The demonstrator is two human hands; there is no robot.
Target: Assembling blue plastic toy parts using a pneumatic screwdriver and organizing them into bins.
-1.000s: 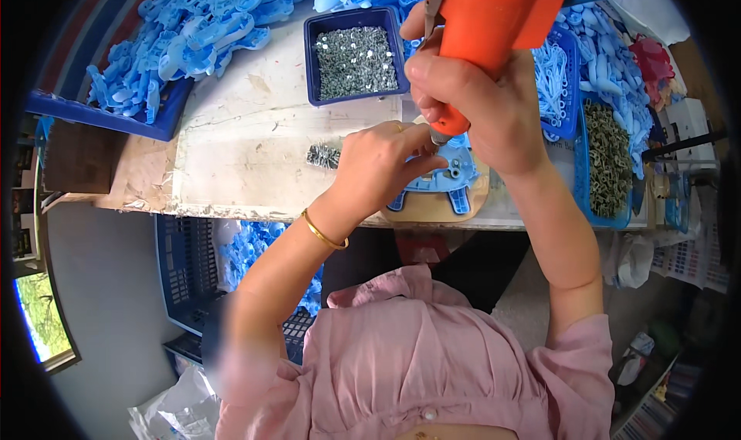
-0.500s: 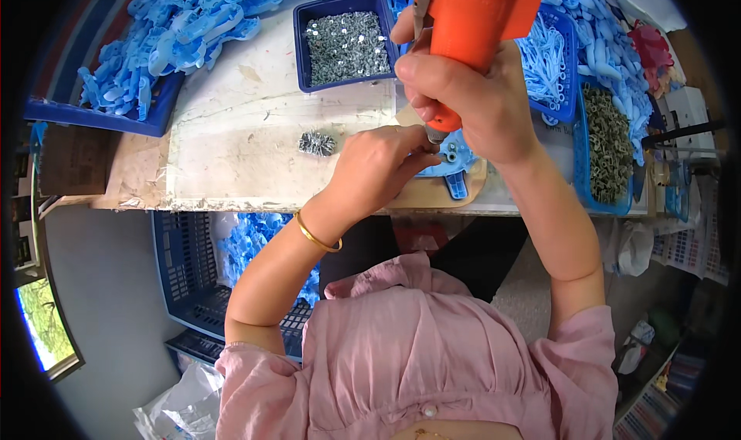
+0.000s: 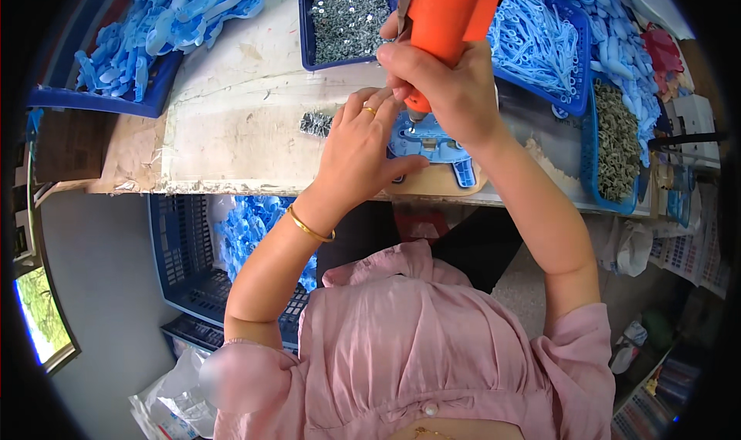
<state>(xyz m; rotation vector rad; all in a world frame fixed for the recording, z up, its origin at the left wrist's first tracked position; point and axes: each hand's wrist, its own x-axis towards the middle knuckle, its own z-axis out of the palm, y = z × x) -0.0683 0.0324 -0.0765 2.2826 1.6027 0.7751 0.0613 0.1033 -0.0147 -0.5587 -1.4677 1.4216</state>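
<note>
My right hand (image 3: 461,93) is wrapped round an orange power screwdriver (image 3: 444,23), held upright. The tool's tip points down at a light-blue plastic shell (image 3: 436,151), shaped like a toy gun half. That shell rests on a tan board (image 3: 432,182) at the table's near edge. My left hand (image 3: 353,148) lies over the left part of the shell and hides it, its fingers stretched out and the thumb apart. Beside its fingers is a small clump of screws (image 3: 315,123). Whether the tip touches a screw is too small to tell.
A blue tray of small metal parts (image 3: 349,27) stands behind my hands. At the right are a basket of thin light-blue pieces (image 3: 532,42) and a bin of metal springs or clips (image 3: 616,143). Blue shells (image 3: 166,23) pile up at far left; a crate (image 3: 181,258) sits below the table.
The screwdriver and right hand have shifted left and slightly away. My left hand has gone from pinched fingers by the tool's tip to lying stretched out, uncovering more of the shell.
</note>
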